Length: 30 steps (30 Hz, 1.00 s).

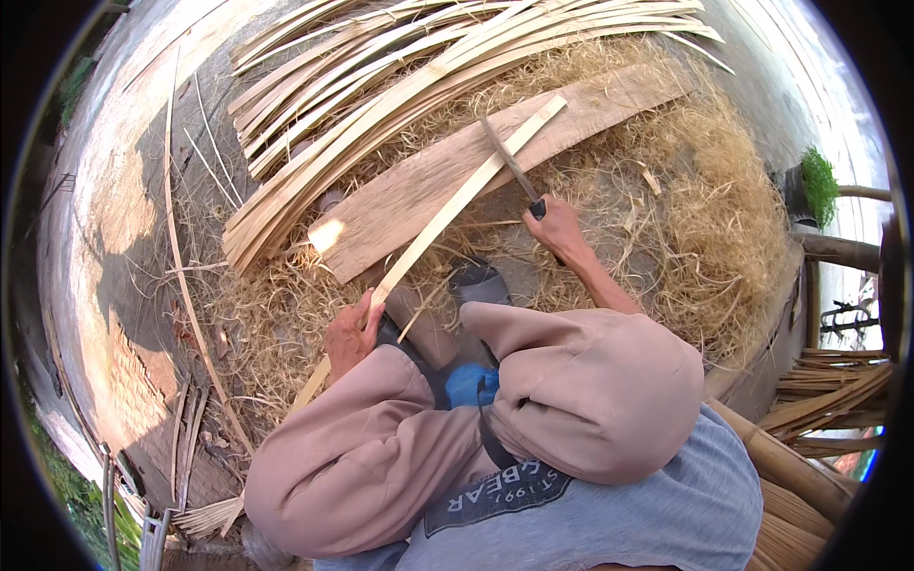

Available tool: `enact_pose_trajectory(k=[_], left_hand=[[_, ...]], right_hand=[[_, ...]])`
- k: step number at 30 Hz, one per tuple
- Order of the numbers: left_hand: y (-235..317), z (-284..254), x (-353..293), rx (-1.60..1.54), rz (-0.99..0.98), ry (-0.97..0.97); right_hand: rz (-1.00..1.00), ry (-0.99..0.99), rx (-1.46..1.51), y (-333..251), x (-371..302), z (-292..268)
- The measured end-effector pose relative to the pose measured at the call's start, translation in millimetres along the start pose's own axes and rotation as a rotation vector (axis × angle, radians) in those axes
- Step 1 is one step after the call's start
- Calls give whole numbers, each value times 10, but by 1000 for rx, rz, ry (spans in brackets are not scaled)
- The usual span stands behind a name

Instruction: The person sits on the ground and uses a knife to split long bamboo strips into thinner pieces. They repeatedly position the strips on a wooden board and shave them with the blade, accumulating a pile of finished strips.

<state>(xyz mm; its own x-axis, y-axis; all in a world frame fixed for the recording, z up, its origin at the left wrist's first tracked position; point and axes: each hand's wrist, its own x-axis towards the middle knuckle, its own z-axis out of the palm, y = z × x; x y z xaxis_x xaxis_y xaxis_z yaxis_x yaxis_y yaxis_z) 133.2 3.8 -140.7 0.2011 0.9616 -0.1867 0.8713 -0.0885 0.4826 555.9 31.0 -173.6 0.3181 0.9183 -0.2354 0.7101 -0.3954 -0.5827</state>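
My left hand (351, 333) is closed around a long pale bamboo strip (455, 205) beside my left knee. From there the strip slants up to the right, over a wide wooden board (409, 205), and its lower end runs down past my left thigh. My right hand (555, 228) grips the dark handle of a knife (510, 162) with a long, narrow, slightly curved blade. That blade crosses the strip near its far end, above the board. Whether the edge touches the strip, I cannot tell.
Bamboo strips (381, 114) lie stacked beyond the board. Curly shavings (681, 209) cover the ground around it, thickest at the right. One long thin strip (181, 257) lies at the left. More strips (833, 400) and a bamboo pole (781, 457) are behind me at the right.
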Motion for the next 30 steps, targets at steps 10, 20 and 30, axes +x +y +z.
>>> enact_pose_trajectory(k=[10, 20, 30], left_hand=[[158, -181, 299, -413, -144, -276], [-36, -325, 122, -331, -101, -148], [34, -433, 49, -229, -101, -135]], right_hand=[[-299, -151, -230, -255, -376, 51], [298, 207, -176, 969, 958, -1381], [-332, -209, -237, -391, -528, 91]])
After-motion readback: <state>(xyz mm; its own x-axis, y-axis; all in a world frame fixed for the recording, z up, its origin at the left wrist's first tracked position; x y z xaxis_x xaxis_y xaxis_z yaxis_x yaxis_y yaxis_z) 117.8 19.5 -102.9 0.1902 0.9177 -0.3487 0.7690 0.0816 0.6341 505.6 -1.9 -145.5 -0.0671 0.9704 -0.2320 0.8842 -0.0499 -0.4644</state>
